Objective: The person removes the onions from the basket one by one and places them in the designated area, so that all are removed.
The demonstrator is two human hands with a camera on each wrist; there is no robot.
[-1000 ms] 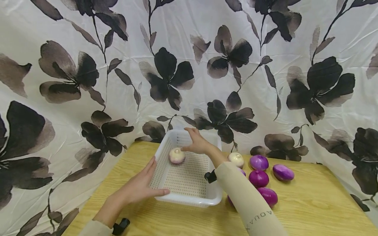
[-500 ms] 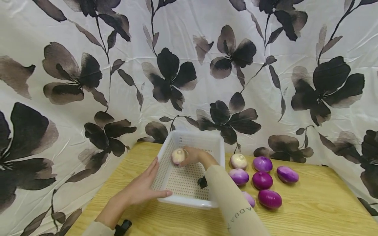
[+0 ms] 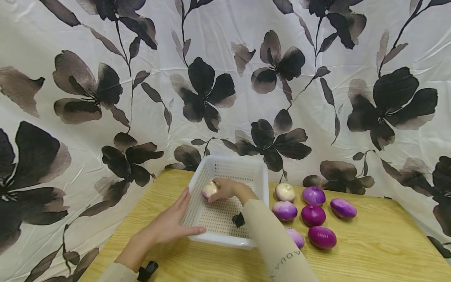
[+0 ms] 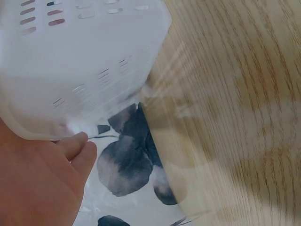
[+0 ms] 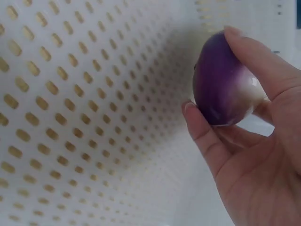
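My right hand (image 3: 227, 189) is inside a white perforated plastic basket (image 3: 258, 184) and grips a pale-topped purple onion (image 3: 209, 190) near the left wall. The right wrist view shows the onion (image 5: 221, 84) between thumb and fingers of the right hand (image 5: 258, 150), its purple side toward the basket floor. On the basket's near left corner rests my left hand (image 3: 172, 223), fingers fairly straight along the outer left wall and thumb over the front rim. In the left wrist view the left hand (image 4: 42, 179) touches the basket's rim (image 4: 33, 134) with its fingertips.
Right of the basket, several onions lie on the wooden table (image 3: 380, 243): a pale one (image 3: 285, 192), purple ones (image 3: 313, 215) and one (image 3: 295, 237) partly behind the right sleeve. A floral cloth (image 3: 218, 102) hangs behind the table.
My right hand has come down into the basket, taken hold of the onion there and tilted it slightly toward the left wall. The left hand stays on the basket.
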